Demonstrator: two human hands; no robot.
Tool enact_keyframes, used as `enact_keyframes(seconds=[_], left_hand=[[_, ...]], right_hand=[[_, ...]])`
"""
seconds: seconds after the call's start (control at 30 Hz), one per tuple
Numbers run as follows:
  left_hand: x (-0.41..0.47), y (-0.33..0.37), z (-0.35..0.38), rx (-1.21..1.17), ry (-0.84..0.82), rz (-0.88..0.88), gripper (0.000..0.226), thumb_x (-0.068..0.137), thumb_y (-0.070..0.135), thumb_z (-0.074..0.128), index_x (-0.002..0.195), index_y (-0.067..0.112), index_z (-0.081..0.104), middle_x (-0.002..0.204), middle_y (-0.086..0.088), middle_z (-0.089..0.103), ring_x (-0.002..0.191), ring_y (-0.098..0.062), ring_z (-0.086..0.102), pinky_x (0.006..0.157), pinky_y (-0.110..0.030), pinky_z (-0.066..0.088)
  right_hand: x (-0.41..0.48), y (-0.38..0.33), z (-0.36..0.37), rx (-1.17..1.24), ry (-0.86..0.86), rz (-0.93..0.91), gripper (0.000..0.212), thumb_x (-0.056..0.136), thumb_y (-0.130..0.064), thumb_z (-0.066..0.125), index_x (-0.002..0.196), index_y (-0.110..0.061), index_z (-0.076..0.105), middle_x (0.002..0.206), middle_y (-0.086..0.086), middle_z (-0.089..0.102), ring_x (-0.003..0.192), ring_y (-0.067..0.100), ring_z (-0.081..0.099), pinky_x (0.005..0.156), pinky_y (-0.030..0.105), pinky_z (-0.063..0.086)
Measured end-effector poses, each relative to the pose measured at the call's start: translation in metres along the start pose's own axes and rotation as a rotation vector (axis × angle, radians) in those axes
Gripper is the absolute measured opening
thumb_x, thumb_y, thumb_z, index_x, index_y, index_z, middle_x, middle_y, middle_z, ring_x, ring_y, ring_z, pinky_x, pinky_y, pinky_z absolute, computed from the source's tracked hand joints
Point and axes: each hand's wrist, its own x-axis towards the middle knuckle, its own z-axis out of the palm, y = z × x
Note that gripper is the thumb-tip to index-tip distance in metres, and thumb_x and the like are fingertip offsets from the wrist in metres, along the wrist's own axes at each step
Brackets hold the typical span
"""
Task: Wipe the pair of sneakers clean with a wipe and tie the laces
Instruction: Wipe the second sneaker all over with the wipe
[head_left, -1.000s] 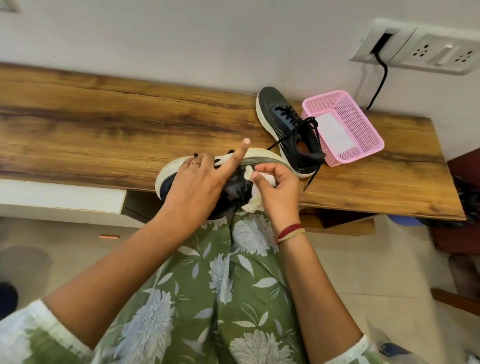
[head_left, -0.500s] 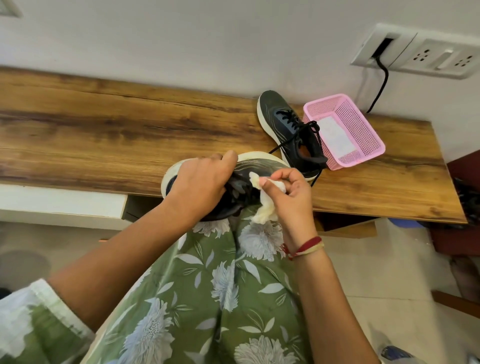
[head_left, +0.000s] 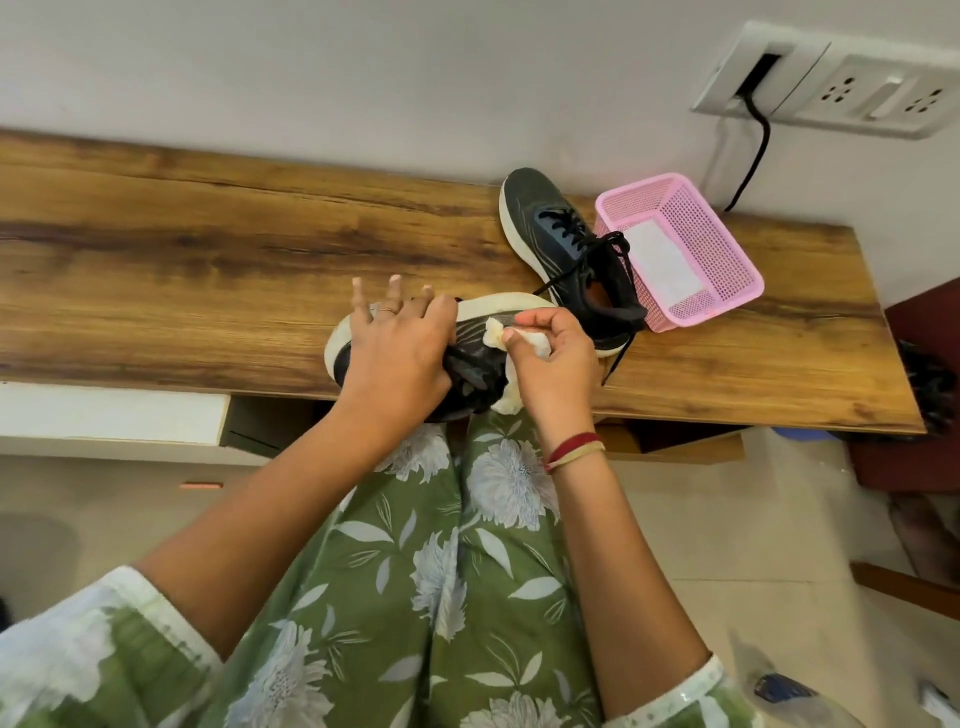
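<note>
Dark sneaker (head_left: 475, 358), right hand (head_left: 556, 366) pinching wipe (head_left: 494, 336)

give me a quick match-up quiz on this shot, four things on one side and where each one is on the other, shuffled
Things: 1 wipe; 2 near sneaker; 3 far sneaker; 4 pink basket
Places: a on the table beside the pink basket; b under the left hand; c pinched in the right hand; d holding a flat white sheet
Pairs: 1-c; 2-b; 3-a; 4-d

My left hand (head_left: 395, 358) lay palm-down on the sneaker (head_left: 480, 364), fingers (head_left: 393, 293) straight and spread; my right hand (head_left: 558, 364) pinched the wipe (head_left: 508, 397) between thumb and curled fingers.
</note>
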Motion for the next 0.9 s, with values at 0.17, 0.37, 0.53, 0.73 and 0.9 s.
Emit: enact_keyframes(seconds=[0.17,0.37,0.53,0.73,0.9], left_hand=[[-0.004,-0.010,0.003,-0.117,-0.009,-0.063,0.034,0.065,0.003,0.075,0.075,0.013,0.044,0.079,-0.018,0.068,0.117,-0.049,0.052,0.100,-0.069,0.026],[-0.004,-0.021,0.001,-0.197,-0.002,-0.070,0.034,0.072,0.026,0.077,0.065,0.016,0.045,0.084,-0.016,0.069,0.116,-0.044,0.055,0.103,-0.063,0.027],[0.000,-0.015,0.004,-0.185,-0.018,-0.082,0.023,0.072,0.016,0.076,0.068,0.010,0.054,0.092,-0.018,0.071,0.116,-0.044,0.056,0.104,-0.062,0.027],[0.001,-0.018,0.008,-0.132,-0.011,-0.074,0.022,0.066,0.016,0.080,0.072,0.006,0.061,0.083,-0.016,0.071,0.111,-0.042,0.060,0.101,-0.060,0.034],[0.002,-0.021,0.006,-0.147,-0.016,-0.082,0.021,0.072,0.016,0.071,0.085,0.001,0.065,0.093,-0.020,0.071,0.118,-0.040,0.056,0.105,-0.057,0.029]], right_hand=[[-0.009,-0.002,0.008,-0.167,-0.106,-0.067,0.012,0.079,-0.011,0.068,0.084,-0.021,0.065,0.083,-0.008,0.065,0.080,0.007,0.060,0.077,0.023,0.050],[-0.015,-0.008,0.012,-0.078,-0.179,-0.073,0.006,0.078,-0.016,0.074,0.081,-0.021,0.075,0.077,-0.012,0.070,0.080,0.003,0.065,0.079,0.022,0.052],[-0.010,-0.008,0.017,-0.152,-0.115,-0.033,0.008,0.081,-0.013,0.070,0.081,-0.019,0.075,0.076,-0.011,0.069,0.078,0.004,0.063,0.080,0.023,0.050],[-0.006,-0.014,0.016,-0.293,-0.174,-0.090,0.010,0.083,-0.011,0.066,0.083,-0.018,0.074,0.084,-0.003,0.071,0.084,0.012,0.063,0.085,0.033,0.050],[-0.023,-0.020,0.020,-0.323,-0.213,-0.228,0.011,0.085,-0.011,0.063,0.087,-0.017,0.072,0.089,0.002,0.067,0.085,0.015,0.060,0.083,0.029,0.047]])
